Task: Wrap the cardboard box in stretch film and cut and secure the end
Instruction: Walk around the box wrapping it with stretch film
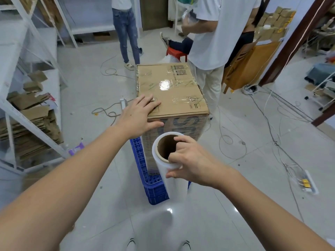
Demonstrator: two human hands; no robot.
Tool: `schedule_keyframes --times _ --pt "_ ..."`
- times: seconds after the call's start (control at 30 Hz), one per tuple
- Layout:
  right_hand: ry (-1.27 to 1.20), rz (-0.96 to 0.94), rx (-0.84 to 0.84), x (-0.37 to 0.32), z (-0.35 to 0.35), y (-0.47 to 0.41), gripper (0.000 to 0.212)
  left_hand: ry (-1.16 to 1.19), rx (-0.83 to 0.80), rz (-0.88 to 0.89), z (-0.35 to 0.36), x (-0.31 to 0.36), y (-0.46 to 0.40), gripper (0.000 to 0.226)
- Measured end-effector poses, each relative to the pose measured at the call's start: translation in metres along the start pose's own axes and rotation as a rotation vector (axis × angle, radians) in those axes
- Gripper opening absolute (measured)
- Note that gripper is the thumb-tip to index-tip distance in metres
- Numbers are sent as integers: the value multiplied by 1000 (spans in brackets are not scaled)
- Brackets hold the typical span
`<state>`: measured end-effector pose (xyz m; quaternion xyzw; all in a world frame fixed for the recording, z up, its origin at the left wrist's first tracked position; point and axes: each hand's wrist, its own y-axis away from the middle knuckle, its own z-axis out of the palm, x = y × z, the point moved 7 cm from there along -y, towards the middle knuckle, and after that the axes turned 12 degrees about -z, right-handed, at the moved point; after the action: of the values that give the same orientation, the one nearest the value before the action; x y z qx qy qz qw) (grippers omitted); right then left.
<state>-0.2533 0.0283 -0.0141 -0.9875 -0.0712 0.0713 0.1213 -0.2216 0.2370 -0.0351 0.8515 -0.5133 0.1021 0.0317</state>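
Left hand flat on cardboard box, printing unreadable, right hand grip clasping stretch-film roll

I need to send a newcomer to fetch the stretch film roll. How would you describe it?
Find the tall cardboard box standing on the blue crate. Just in front, the right hand grips an upright stretch film roll: the only white cylinder, with a brown hollow core.

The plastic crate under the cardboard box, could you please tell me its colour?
Blue plastic crate, clearest in the head view.
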Motion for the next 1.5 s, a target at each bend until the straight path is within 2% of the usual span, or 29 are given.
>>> schedule_keyframes --times 0.17,0.4,0.6,0.8,0.87,0.97,1.03,1.1,1.2,1.33,1.5 --pt "28 109 -52 -10 10 -15 23 63 20 13 3 -6 3 88" --pt "39 286 -4 -16 11 -22 24 134 23 60 3 -8 1 88" --pt "42 337 100 -25 10 -18 28 128 55 91 2 -6 2 86" --pt "47 363 69 -25 31 -19 26 150 8 120 4 -7 0 86" --pt "52 368 27 -25 37 -17 24 169 -27 184 2 -8 1 83" --pt "56 370 11 -23 36 -12 23 269 -108 448 -8 -4 19 69" --pt "50 368 22 -20 33 -10 24 186 -170 635 -7 -4 36 71" --pt "32 381 35 -18 30 -7 25 24 -180 737 -3 -5 47 86" --pt "2 379 45 -18 25 -10 24 -114 -154 793 0 2 55 96" --pt "-23 334 91 -21 14 -17 24 -158 -164 844 3 14 61 59" --pt "-14 336 60 -18 6 -21 25 -216 -219 858 -3 11 57 58"
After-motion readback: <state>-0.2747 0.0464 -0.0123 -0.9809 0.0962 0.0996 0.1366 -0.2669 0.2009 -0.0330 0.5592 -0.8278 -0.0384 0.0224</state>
